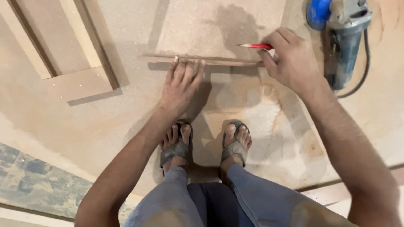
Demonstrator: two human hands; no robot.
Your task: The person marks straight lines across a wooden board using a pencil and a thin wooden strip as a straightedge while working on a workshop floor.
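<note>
Pale fibreboard dust covers the big board (105, 126) you squat on, sandalled feet planted on it, as you mark along a thin wooden strip (202, 61) lying flat across the sheet. Your left hand (181, 86) sits just on your side of the strip, fingers spread and pressed down, their tips on the strip's near edge to pin it. Your right hand (290, 59) hovers at the strip's right end, thumb and fingers pinching a red pencil (254, 46) whose point aims left, just beyond the strip's far edge. By the look of it, you are at the marking stage: the strip serves as a straightedge and the line is not yet visible. The next stroke calls for steady downward pressure from the left hand so the strip cannot creep, with the pencil tip kept tight against the edge. Both forearms reach forward, the right wrist bent inward. A blue angle grinder (343, 38) rests well right of the strip.
</note>
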